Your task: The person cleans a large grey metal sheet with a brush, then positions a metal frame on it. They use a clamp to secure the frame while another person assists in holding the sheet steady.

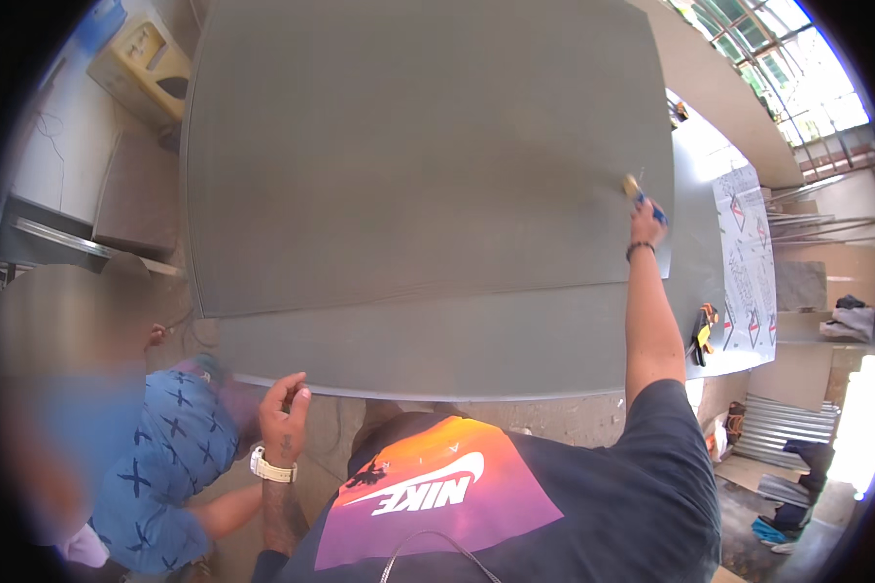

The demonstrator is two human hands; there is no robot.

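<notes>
A large grey sheet (pixel 428 175) lies over a second grey sheet (pixel 437 340) whose strip shows along the near side. My right arm reaches far across toward the right edge. In my right hand (pixel 648 225) is a brush with a blue handle and pale yellowish bristles (pixel 632 185), its bristle end at the upper sheet's surface. Beside the near left edge, my left hand (pixel 284 408) is raised with loosely bent fingers and a gap before the thumb. Nothing shows in it. A pale watch is on that wrist.
An orange-and-black clamp (pixel 704 335) sits at the right near corner, by a printed protective film (pixel 744 253). Close on my left is another person in a blue patterned shirt (pixel 170 447). A yellow plastic container (pixel 146 73) stands far left; corrugated metal sheets (pixel 783 428) lie at right.
</notes>
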